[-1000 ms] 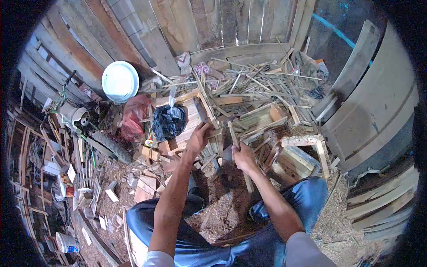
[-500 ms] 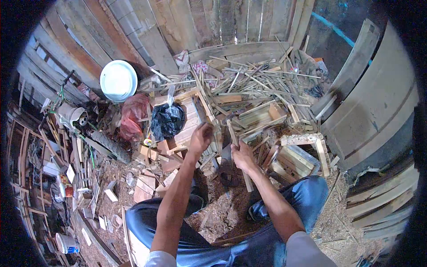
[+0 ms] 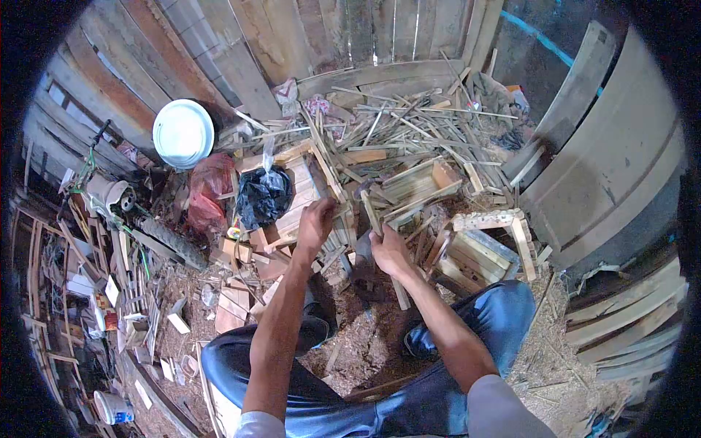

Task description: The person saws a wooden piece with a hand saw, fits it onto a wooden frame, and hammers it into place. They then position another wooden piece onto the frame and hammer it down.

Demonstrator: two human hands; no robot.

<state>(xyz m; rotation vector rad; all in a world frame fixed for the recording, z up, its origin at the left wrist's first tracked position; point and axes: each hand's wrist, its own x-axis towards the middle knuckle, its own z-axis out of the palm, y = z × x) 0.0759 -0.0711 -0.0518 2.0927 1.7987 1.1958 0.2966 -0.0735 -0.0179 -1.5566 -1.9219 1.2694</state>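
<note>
My right hand (image 3: 389, 250) is wrapped round the wooden handle of what looks like a hammer (image 3: 371, 212), its dark head at the far end. The handle's near end sticks out below the hand, above the wood-littered ground. My left hand (image 3: 317, 223) is closed with the fingers pinched together; what they hold, if anything, is too small to make out. It is over the near right side of a slatted wooden box (image 3: 301, 191). A dark, flat upright piece (image 3: 365, 271) stands between the two hands, below them.
A black plastic bag (image 3: 263, 197) lies on the wooden box. Another slatted box (image 3: 420, 190) and a wooden frame (image 3: 485, 252) are at the right. Loose sticks (image 3: 409, 131) are heaped behind. A white basin (image 3: 183, 133) leans at the left near a red bag (image 3: 209, 191).
The view has shifted slightly, so most things appear a little further left. My right hand keeps its grip on the hammer, and my left hand stays closed near the box.
</note>
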